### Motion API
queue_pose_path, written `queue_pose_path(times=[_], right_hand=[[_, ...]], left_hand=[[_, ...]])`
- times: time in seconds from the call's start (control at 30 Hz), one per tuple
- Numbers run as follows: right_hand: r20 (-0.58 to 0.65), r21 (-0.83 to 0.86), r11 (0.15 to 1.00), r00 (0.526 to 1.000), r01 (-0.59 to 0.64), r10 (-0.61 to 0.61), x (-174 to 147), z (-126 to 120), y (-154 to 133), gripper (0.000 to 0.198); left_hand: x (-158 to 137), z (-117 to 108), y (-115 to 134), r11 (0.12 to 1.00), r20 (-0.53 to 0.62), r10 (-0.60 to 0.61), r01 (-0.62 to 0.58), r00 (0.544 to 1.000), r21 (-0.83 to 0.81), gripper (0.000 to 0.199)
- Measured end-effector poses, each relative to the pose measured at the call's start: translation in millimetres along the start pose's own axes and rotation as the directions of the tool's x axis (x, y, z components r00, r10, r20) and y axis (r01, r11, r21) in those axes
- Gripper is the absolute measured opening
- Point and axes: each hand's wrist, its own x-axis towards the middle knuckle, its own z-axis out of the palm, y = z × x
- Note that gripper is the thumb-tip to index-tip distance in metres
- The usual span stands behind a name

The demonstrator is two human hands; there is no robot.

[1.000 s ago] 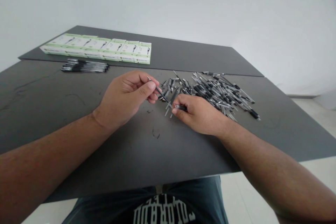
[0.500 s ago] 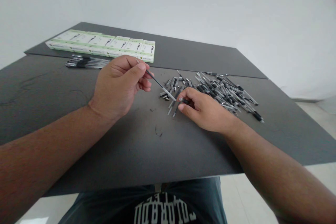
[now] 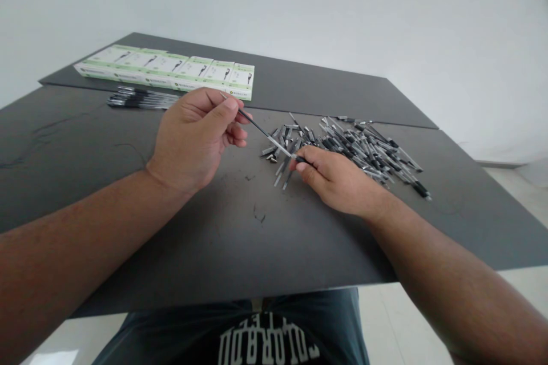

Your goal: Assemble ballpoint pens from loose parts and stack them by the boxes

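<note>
Between thumb and index finger, my left hand (image 3: 197, 137) pinches a thin pen refill (image 3: 257, 126) near its pointed tip. The refill slants down to the right, dark along its upper part and whitish at the lower end. My right hand (image 3: 329, 177) is closed on a pen barrel (image 3: 302, 159) with a black grip, largely hidden by the fingers. The refill's lower end meets the barrel's open end; how far inside it reaches, I cannot tell. Behind my right hand lies a pile of pen barrels (image 3: 377, 151). Small pen parts (image 3: 285, 137) are heaped left of it.
A row of green-and-white boxes (image 3: 171, 71) stands at the back left of the dark table (image 3: 205, 262). In front of them lies a bundle of clear pens (image 3: 139, 98) with black grips. A pale wall (image 3: 299, 5) rises behind the table.
The pen barrel in my right hand has risen and turned to line up with the refill. Its end now meets the refill's lower end. My left hand has hardly moved.
</note>
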Motion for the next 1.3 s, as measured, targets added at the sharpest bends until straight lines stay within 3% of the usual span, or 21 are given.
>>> queue_pose_path(times=[0.2,0.57,1.3], right_hand=[[0.014,-0.001,1.000,1.000,-0.010,0.010,0.2,-0.5,-1.4,0.022],[0.027,0.008,1.000,1.000,0.013,-0.013,1.6,0.2,-1.7,0.023],[0.009,-0.053,0.998,1.000,0.014,-0.013,3.7,1.5,1.2,0.026]], left_hand=[[-0.7,0.9,0.4,0.999,-0.021,-0.053,0.053,0.998,-0.003,0.030],[2.3,-1.0,-8.3,0.996,0.028,0.069,-0.067,0.997,-0.053,0.026],[1.4,-1.3,-8.2,0.995,0.036,0.104,-0.103,0.994,-0.015,0.013]])
